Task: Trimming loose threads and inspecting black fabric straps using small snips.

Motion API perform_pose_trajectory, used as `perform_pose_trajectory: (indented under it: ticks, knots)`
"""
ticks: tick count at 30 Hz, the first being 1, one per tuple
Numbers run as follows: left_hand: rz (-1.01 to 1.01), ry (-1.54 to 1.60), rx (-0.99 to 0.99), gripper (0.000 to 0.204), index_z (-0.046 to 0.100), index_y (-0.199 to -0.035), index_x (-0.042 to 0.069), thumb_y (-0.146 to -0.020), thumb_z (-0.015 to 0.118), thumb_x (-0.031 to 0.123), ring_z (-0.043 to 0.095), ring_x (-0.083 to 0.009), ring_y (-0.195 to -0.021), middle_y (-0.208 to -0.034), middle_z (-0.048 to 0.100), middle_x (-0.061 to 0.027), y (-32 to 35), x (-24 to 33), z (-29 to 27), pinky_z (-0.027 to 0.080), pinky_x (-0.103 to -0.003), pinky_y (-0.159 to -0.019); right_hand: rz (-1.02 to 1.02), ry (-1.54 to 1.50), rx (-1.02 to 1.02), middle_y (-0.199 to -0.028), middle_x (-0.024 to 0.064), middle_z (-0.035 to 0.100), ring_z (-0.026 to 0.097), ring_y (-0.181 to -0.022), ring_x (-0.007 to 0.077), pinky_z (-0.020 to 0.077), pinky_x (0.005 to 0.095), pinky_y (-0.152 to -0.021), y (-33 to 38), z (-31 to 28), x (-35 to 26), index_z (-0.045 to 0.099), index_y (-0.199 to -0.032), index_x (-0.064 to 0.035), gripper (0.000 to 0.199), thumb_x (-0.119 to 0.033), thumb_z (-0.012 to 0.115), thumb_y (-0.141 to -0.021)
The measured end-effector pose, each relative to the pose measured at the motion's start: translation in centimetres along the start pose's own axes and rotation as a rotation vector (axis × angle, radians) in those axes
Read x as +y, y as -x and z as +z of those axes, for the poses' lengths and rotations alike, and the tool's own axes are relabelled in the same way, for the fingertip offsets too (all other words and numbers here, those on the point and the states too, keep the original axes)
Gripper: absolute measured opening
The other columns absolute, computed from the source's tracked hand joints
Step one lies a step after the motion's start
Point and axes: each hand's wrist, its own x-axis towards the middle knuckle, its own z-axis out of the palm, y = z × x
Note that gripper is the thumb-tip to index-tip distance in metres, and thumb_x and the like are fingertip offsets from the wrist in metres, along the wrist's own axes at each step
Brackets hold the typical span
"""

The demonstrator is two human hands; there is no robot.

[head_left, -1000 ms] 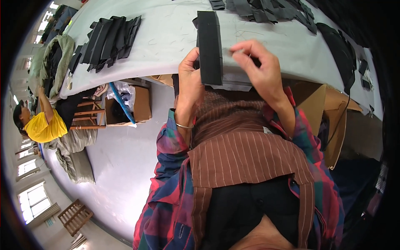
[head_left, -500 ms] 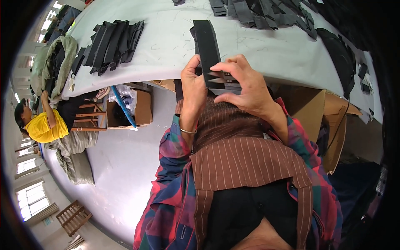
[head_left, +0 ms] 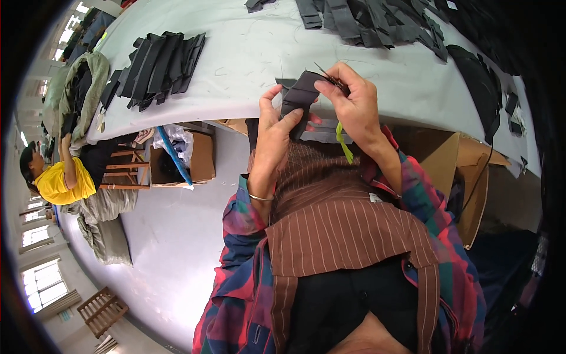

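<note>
A dark grey fabric strip (head_left: 302, 89) is bent over between my hands at the table's near edge. My left hand (head_left: 271, 138) is closed on it, thumb on the front and fingers mostly behind. Small pointed thread snips (head_left: 330, 75) sit in my right hand (head_left: 359, 109), their tips aimed up and to the left. The thumb of that hand also presses on the strip's upper right end. A yellow-green ribbon (head_left: 343, 143) dangles below my right hand; its upper end is hidden.
Similar dark strips lie in a fanned pile (head_left: 162, 68) at left and a bigger heap (head_left: 365, 23) at the back. A black bag-like piece (head_left: 476, 85) rests at right. Cardboard boxes (head_left: 203, 156) stand under the table (head_left: 236, 71). A person in yellow (head_left: 68, 177) works at far left.
The strip, upright and flat before, is now folded over and lower. My right hand has risen, and the snips have swung from the strip's lower end to point up. The ribbon has come into view.
</note>
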Motion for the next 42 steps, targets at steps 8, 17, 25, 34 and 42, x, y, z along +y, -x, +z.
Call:
perform_pose_trajectory:
  ticks: [8,17,25,34,42]
  knots:
    - [0.068,-0.447,0.128,0.021,0.058,-0.103,0.000,-0.088,0.060,0.014,0.051,-0.0193,-0.111,-0.126,0.052,-0.0148,-0.4,-1.0,-2.3,0.041,-0.033,-0.091,0.055,-0.100,0.059,-0.061,-0.0035,0.050,0.040,-0.060,0.0050,0.0349,0.0234,-0.053,-0.7,-0.2,1.4,0.057,-0.082,0.0000,0.012,-0.008,0.065,-0.084]
    - [0.260,-0.441,-0.068,0.014,0.060,-0.097,0.001,-0.088,0.061,0.012,0.048,-0.0187,-0.114,-0.129,0.052,-0.0089,0.5,1.0,-0.8,0.036,-0.032,-0.097,0.445,-0.726,-0.046,-0.059,-0.0072,0.041,0.031,-0.048,0.0018,0.0229,0.0200,-0.044,-0.3,-1.7,1.9,0.051,-0.077,-0.0098,0.016,-0.011,0.061,-0.089]
    - [0.551,-0.659,0.174,0.004,0.059,-0.090,0.002,-0.089,0.061,0.005,0.054,-0.0117,-0.098,-0.115,0.058,-0.0072,-0.5,-0.3,-2.3,0.044,-0.026,-0.088,0.190,-0.398,0.002,-0.072,-0.0049,0.051,0.046,-0.066,0.0053,0.0358,0.0183,-0.061,2.1,-0.8,0.4,0.061,-0.085,-0.0037,0.009,0.002,0.066,-0.080]
    - [0.266,-0.202,0.179,0.030,0.048,-0.116,0.002,-0.087,0.052,-0.007,0.055,-0.0081,-0.076,-0.092,0.055,-0.0042,0.4,-0.8,-0.3,0.047,-0.022,-0.068,-0.289,0.083,-0.114,-0.078,0.0064,0.058,0.060,-0.064,0.0185,0.0468,0.0273,-0.054,2.9,0.1,2.0,0.065,-0.087,-0.0049,0.031,0.015,0.059,-0.063]
    - [0.010,-0.378,0.068,0.024,0.056,-0.112,-0.001,-0.089,0.057,0.004,0.058,-0.0080,-0.081,-0.095,0.062,-0.0056,-1.1,-3.5,-3.0,0.047,-0.021,-0.072,-0.303,0.131,-0.120,-0.076,0.0067,0.058,0.061,-0.059,0.0175,0.0475,0.0268,-0.051,3.5,0.5,3.0,0.065,-0.086,-0.0048,0.032,0.015,0.058,-0.062]
